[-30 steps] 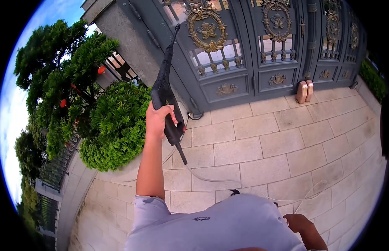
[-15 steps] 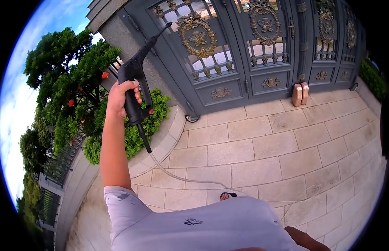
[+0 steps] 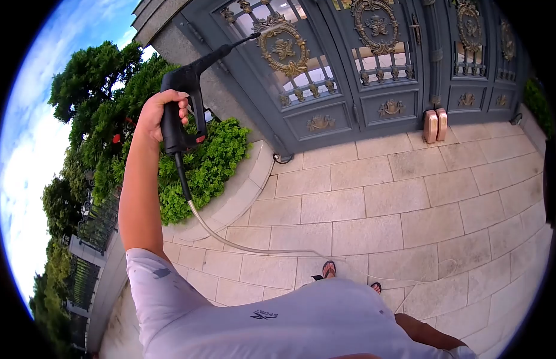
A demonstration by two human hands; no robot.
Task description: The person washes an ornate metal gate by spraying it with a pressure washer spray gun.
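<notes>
My left hand (image 3: 161, 113), arm stretched up and forward, is closed around the grip of a black pressure washer gun (image 3: 185, 81). The gun's thin lance points up and right at the grey metal gate (image 3: 344, 84), and a faint pale streak of spray leaves its tip across the gold wreath ornament (image 3: 284, 51). From the bottom of the grip, a pale hose (image 3: 215, 236) curves down to the paving. Only part of my right arm (image 3: 430, 332) shows at the lower right; its hand is out of view.
Left of the gate, a curved stone planter edge (image 3: 254, 179) borders green shrubs (image 3: 212, 173). Two copper-coloured blocks (image 3: 435, 125) stand against the gate's foot. The hose trails over the stone tiles (image 3: 373, 203) near my sandalled feet (image 3: 329, 269).
My left hand and the gun have moved slightly left and up, and the lance has tilted further right. Spray now shows at its tip. Both feet are now visible.
</notes>
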